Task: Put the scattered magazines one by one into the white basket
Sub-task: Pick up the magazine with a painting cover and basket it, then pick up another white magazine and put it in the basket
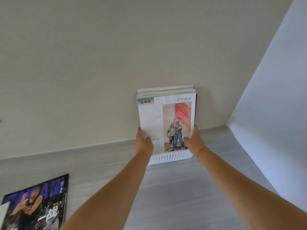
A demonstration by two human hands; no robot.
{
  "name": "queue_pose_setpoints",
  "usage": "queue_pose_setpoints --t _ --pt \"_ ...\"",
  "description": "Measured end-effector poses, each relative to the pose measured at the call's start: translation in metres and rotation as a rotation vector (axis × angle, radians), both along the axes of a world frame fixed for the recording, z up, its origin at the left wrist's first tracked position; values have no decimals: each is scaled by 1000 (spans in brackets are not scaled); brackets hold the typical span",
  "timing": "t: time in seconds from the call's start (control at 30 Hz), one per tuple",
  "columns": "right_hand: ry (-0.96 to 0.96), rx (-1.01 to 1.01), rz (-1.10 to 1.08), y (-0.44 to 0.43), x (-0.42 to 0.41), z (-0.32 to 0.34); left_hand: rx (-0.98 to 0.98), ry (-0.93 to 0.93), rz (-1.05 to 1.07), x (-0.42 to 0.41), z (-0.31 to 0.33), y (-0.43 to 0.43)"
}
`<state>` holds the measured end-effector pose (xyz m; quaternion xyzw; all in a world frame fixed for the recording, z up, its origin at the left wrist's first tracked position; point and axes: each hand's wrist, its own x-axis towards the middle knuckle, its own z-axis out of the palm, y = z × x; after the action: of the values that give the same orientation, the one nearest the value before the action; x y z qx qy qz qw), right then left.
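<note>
Nearest item: basketball magazine [35, 206], lying flat at the near left corner of the counter [182, 188], its long axis running away from the viewer and its lower part cut off by the frame edge. A pale object at its left edge is too cropped to identify.

Both forearms are reaching forward to the back edge of the counter, where the white basket [171, 157] is sitting against the wall [99, 63].

Left hand [143, 143]: pressing the lower left edge of the front magazine [166, 123], fingers wrapping round it, thumb on the cover.

Right hand [195, 141]: gripping the lower right edge of the same magazine; a thin red cord is circling the wrist.

Front magazine: standing upright, long axis vertical, its foot dropping behind the perforated basket wall. Whether it is bottoming out cannot be told, since the basket rim and the hands are hiding its lower edge.

Behind it, further magazines [166, 90] are showing only as stacked top edges; their number is unclear.

Judgement: the basketball magazine is lying well apart, back and to the left of both hands; the left hand is the nearer one for the coming pick.
</note>
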<state>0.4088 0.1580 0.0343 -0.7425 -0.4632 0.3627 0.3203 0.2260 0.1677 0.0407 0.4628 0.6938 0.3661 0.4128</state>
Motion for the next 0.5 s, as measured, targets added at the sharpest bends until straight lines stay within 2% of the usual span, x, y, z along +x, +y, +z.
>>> queue_pose_setpoints --t 0.23,0.33,0.43,0.5 --pt "52 -23 5 -2 1 7 -72 -24 -155 -13 6 -2" --pt "36 57 -137 -10 -12 6 -58 -32 -179 -25 6 -6" --pt "-38 197 -359 -27 -44 11 -56 6 -107 -53 -3 -18" --pt "-19 281 -373 -43 -75 13 -26 16 -51 -82 -12 -32"
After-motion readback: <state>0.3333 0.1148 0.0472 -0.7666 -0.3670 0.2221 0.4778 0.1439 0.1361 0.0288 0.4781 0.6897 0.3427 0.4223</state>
